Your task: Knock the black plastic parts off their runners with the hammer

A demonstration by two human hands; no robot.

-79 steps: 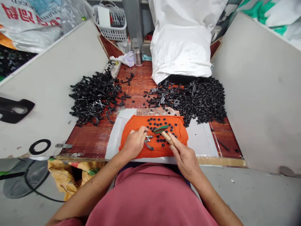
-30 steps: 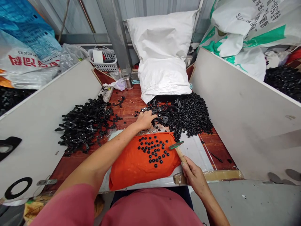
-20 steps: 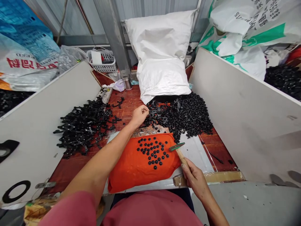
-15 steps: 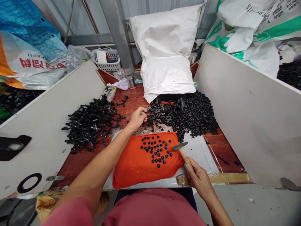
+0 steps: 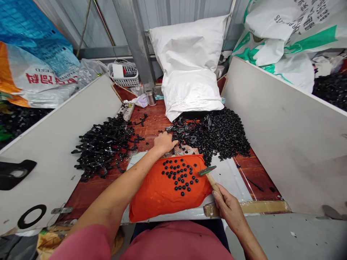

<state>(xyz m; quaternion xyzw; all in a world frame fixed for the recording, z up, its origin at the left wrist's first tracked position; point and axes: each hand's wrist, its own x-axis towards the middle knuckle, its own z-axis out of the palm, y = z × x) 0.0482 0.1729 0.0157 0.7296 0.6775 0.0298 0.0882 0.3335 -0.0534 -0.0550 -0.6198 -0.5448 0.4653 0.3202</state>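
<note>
Pale boards (image 5: pixel 284 126) flank a red-brown wooden bench (image 5: pixel 89 191) beneath a corrugated metal wall (image 5: pixel 184 9).

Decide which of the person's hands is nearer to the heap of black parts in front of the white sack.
Left. The left hand is at the near-left edge of the heap; the right hand grips a hammer, farther back toward the person.

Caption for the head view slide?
Left hand at black parts pile; right hand holds hammer beside orange cloth.
</note>
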